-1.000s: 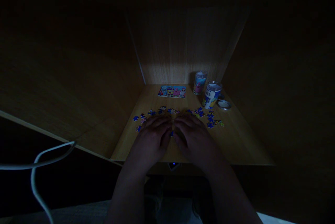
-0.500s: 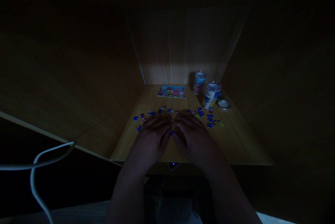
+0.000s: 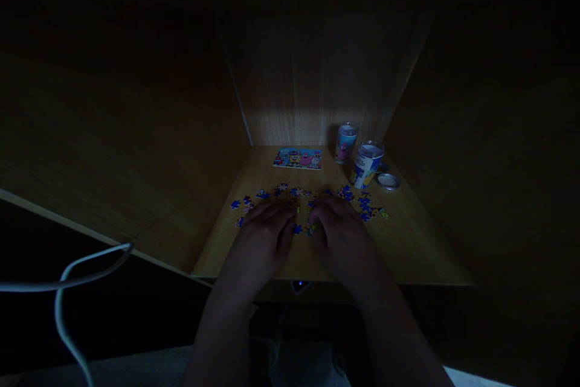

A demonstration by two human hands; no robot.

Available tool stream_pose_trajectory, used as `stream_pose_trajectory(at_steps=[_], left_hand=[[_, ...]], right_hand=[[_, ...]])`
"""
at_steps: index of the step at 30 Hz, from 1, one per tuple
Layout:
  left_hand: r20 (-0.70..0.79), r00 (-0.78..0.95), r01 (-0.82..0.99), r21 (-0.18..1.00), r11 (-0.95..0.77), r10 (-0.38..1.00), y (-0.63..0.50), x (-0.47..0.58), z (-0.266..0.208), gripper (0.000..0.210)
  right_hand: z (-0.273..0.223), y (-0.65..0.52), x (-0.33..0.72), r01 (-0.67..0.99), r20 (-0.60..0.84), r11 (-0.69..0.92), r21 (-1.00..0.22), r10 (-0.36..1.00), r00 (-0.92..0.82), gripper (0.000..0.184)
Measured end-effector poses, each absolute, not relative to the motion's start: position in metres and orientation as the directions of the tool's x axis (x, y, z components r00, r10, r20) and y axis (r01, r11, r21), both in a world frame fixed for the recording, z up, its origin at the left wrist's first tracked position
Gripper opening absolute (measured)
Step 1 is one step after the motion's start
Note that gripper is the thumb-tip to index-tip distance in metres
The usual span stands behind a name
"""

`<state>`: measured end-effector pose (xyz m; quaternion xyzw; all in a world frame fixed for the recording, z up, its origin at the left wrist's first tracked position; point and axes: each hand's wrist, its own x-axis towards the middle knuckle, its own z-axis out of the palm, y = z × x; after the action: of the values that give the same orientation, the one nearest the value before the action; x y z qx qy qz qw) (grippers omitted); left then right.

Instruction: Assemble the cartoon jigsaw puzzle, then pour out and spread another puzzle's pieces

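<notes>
Loose jigsaw puzzle pieces (image 3: 346, 192), mostly blue with some yellow and pink, lie in an arc on the wooden surface. My left hand (image 3: 265, 233) bends over the left pieces, fingers curled and thumb below them; a small puzzle piece (image 3: 298, 210) shows at its fingertips. Opposite it, my right hand (image 3: 338, 230) is curled with its fingers drawn in, and what they hold, if anything, is hidden. Between the thumbs lie a blue puzzle piece (image 3: 297, 229) and a yellowish puzzle piece (image 3: 310, 229). The light is dim.
Behind the pieces lies a cartoon picture card (image 3: 298, 158). Two clear-topped cans, a farther can (image 3: 347, 143) and a nearer can (image 3: 366, 165), stand at the right beside a round lid (image 3: 388, 180). Wooden panels enclose the surface (image 3: 408, 248). A white cable (image 3: 63, 314) hangs at the lower left.
My right hand has shifted slightly right, away from the left one, and its fingers have curled in more. The yellowish piece between the hands now shows. My left hand has barely moved.
</notes>
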<state>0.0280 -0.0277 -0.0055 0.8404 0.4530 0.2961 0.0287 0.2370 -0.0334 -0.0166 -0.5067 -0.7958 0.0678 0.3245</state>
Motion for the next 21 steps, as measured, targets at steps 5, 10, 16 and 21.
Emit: stream_pose_trajectory(at_steps=[5, 10, 16, 21], left_hand=[[0.449, 0.388, 0.776, 0.312, -0.548, 0.805, -0.0286, 0.029, -0.0041, 0.019], [0.424, 0.357, 0.821, 0.283, -0.496, 0.832, -0.0291, 0.0278, -0.0074, 0.03], [0.376, 0.271, 0.903, 0.22, -0.369, 0.886, -0.0286, 0.0283, -0.0115, 0.054], [0.332, 0.293, 0.904, 0.21, -0.373, 0.897, -0.0283, 0.0295, -0.0088, 0.047]], right_hand=[[-0.0135, -0.0344, 0.2353, 0.776, 0.431, 0.452, -0.439, 0.864, -0.26, 0.022], [-0.0124, -0.0348, 0.2356, 0.775, 0.427, 0.463, -0.429, 0.86, -0.277, 0.021], [-0.0146, -0.0326, 0.2353, 0.777, 0.432, 0.469, -0.42, 0.856, -0.283, 0.02], [-0.0149, -0.0339, 0.2349, 0.78, 0.433, 0.47, -0.414, 0.855, -0.285, 0.016]])
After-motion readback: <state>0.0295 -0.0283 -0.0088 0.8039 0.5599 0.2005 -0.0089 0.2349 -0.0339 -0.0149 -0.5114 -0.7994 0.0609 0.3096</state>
